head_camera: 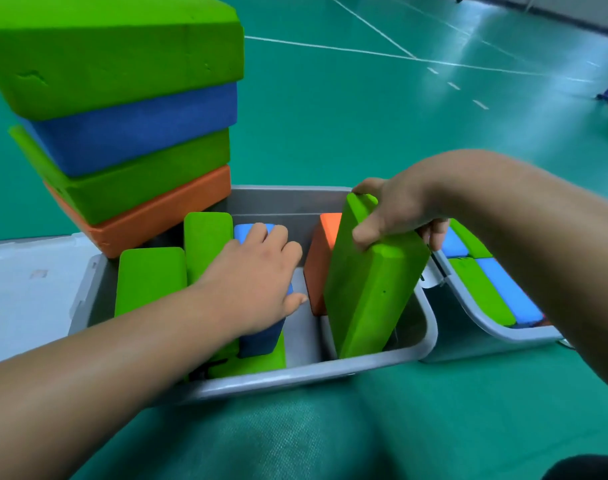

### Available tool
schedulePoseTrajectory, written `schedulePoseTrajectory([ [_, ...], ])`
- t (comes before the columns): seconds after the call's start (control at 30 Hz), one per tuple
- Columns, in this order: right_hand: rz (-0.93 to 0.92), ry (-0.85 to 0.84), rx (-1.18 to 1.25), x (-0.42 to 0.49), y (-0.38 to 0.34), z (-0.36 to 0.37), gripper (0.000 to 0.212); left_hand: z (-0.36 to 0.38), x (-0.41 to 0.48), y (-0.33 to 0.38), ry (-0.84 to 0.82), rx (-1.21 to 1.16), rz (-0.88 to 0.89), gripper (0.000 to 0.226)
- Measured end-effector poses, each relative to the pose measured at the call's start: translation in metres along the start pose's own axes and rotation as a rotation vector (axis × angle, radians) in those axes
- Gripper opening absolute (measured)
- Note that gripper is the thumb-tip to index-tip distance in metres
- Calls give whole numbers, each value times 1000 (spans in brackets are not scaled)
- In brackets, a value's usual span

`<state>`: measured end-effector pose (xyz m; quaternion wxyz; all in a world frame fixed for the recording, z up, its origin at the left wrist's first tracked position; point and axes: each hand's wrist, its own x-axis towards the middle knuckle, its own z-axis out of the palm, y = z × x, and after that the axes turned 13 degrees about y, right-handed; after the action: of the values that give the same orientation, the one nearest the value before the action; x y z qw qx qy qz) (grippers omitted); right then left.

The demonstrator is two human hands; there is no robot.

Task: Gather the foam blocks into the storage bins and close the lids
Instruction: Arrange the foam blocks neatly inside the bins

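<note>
A grey storage bin (364,367) stands open in front of me on the green floor. My right hand (396,216) grips a green foam block (368,282) by its top end; the block stands tilted inside the bin's right part, beside an orange block (318,265). My left hand (257,275) rests on a blue block (261,336) standing in the bin's left part, fingers curled over its top. Two more green blocks (150,275) stand upright left of it. A stack of several blocks, green on top (115,57), then blue, green, orange, rises at the bin's far left corner.
A second grey bin (496,330) to the right is filled with green and blue blocks. A white lid (28,292) lies flat on the left beside the open bin. The green gym floor with white lines stretches beyond.
</note>
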<state>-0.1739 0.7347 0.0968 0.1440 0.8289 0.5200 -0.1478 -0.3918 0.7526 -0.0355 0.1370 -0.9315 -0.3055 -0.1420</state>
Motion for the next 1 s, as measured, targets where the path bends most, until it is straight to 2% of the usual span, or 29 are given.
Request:
schedulePoseTrajectory([
  [0.23, 13, -78, -58, 2, 0, 17, 104, -5, 0, 8, 0, 21, 41, 50],
  [0.33, 15, -119, -60, 8, 10, 25, 96, -5, 8, 12, -41, 6, 49, 47],
  [0.57, -26, -81, -201, 28, 18, 63, 90, -5, 24, 17, -68, 8, 61, 40],
  [0.7, -9, -117, 59, 38, 16, 68, 97, -8, 27, 22, -49, 10, 141, 31],
  [0.8, 28, -208, 290, 42, 16, 73, 97, -10, 33, 31, -188, 7, 251, 17],
  [0.87, 29, -272, 361, 45, 19, 72, 97, -11, 32, 44, -292, -85, 190, 21],
  [1.0, 39, -357, 295, 59, 28, 68, 91, -9, 32, 76, -483, -517, -154, 52],
])
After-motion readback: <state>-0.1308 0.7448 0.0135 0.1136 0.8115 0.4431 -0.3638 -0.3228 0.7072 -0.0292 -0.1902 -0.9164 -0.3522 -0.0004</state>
